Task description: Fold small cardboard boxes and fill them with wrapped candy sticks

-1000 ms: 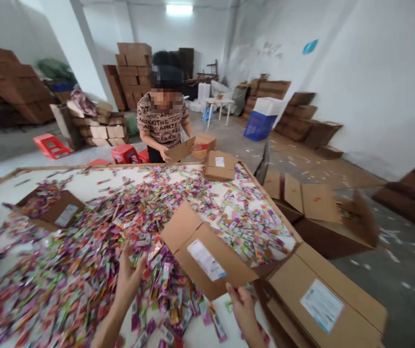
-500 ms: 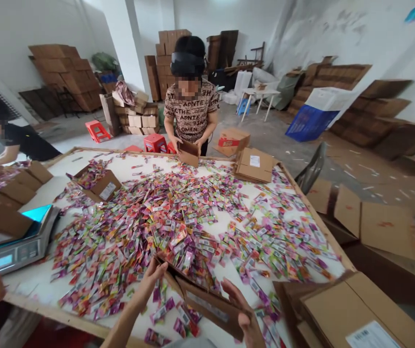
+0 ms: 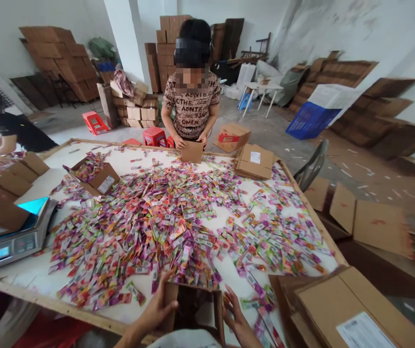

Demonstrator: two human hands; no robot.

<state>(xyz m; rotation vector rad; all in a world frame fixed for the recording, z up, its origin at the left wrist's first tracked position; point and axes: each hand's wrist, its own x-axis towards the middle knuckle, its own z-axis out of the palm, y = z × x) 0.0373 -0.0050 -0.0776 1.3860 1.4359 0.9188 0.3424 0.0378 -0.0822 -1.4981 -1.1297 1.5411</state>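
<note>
While we stand at the near edge of the bench [image 3: 19, 275], our left hand [image 3: 158, 309] grips the left wall of a small brown box [image 3: 193, 307], thumb hooked over the rim, fingers closed round the card. Our right hand [image 3: 234, 314] lies against the right wall, fingers spread & straight, pressing rather than gripping. The box sits at the bench's near edge, right in front of us, mouth up. The inside is dark, so we can't tell if anything's in it. Just beyond it starts the heap of coloured packets [image 3: 164, 217], which covers most of the bench.

Step in hand, as we judge it: steadying & squaring the open box between both palms, next to the heap. Any next move w/ it calls for a firm hold on one wall, since light card at the very edge tips easily. The nearest packets lie just past its far side, so no long reach is needed.

Flat cartons [image 3: 341, 309] are stacked at our right, and a scale [image 3: 15, 239] stands at the left. Opposite us, a co-worker [image 3: 192, 104] holds a second box [image 3: 192, 151] w/ both hands. A third box [image 3: 96, 176] holds packets.
</note>
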